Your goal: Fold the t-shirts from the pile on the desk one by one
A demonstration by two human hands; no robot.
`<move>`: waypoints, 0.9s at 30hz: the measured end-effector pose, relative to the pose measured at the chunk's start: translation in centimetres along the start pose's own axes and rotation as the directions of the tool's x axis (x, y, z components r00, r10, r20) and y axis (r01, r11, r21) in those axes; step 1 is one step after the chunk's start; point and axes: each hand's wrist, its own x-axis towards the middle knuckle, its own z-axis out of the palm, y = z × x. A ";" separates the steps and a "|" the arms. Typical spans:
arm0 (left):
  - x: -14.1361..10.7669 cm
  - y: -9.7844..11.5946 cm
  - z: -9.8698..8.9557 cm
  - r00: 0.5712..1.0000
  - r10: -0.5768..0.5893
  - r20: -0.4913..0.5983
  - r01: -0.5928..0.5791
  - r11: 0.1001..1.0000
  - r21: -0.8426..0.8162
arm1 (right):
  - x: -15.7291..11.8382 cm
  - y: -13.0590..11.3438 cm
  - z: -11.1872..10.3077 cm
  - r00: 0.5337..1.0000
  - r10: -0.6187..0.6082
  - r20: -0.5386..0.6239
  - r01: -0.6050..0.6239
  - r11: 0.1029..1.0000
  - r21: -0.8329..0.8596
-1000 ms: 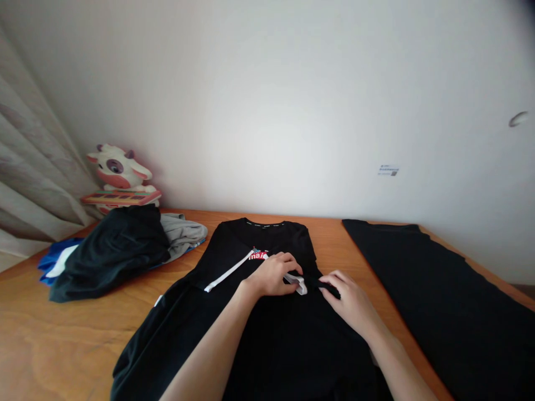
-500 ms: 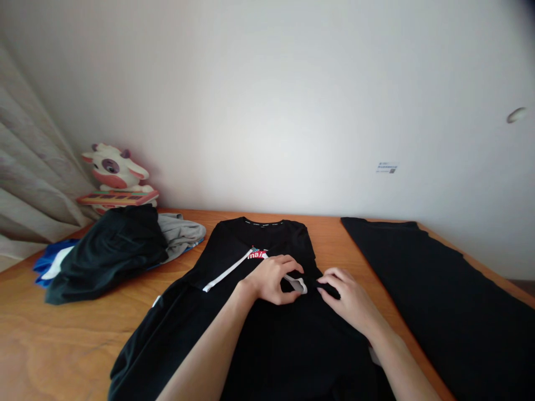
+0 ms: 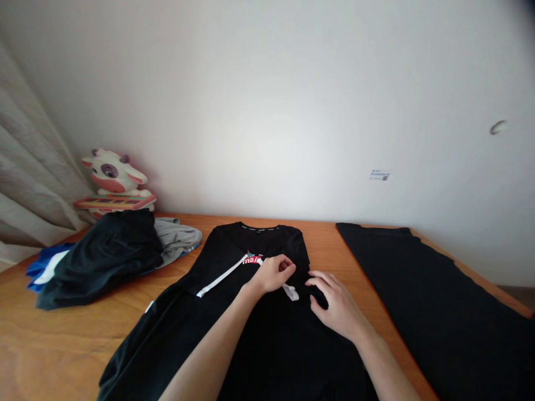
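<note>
A black T-shirt point(image 3: 259, 334) lies flat mid-table point(image 3: 62, 334). On its chest, the left hand point(image 3: 272, 274) pinches a white strip point(image 3: 290, 292); the right hand point(image 3: 334, 303) rests beside it, fingers loosely curled on fabric. A clothes pile point(image 3: 104, 256) lies left of the shirt, a black cloth point(image 3: 438, 301) right.

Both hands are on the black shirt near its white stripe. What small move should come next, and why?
Probably press the white stripe end flat. The left hand pinches fabric of the black shirt just above it, the right hand rests open beside it, and that stripe end looks lifted and crooked.
</note>
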 end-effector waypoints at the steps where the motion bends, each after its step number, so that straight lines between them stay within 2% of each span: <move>1: 1.0 0.0 0.3 0.999 -0.045 -0.029 0.047 0.997 0.058 | 0.1 0.0 0.1 1.000 -0.009 -0.007 0.009 1.000 0.004; 8: 8.8 0.2 2.5 0.973 -0.154 -0.173 0.193 0.953 0.234 | 0.6 -0.3 0.4 0.998 -0.055 -0.011 0.055 0.998 0.016; 13: 12.3 0.2 3.6 0.930 -0.288 -0.230 0.348 0.891 0.291 | 0.7 -0.3 0.7 0.999 -0.027 0.020 0.026 0.999 0.043; 16: 13.9 0.1 4.0 0.920 -0.316 -0.232 0.377 0.876 0.300 | 0.7 -0.2 0.8 1.000 0.001 0.025 -0.003 0.998 0.066; 21: 15.1 -0.6 4.0 0.930 -0.275 -0.244 0.340 0.894 0.292 | 0.7 -0.1 0.7 0.998 0.033 0.056 -0.038 0.996 0.082; 27: 13.8 -0.9 4.3 0.975 -0.010 -0.222 0.105 0.901 0.422 | 0.7 -0.8 0.1 0.998 0.012 0.068 -0.017 0.998 0.068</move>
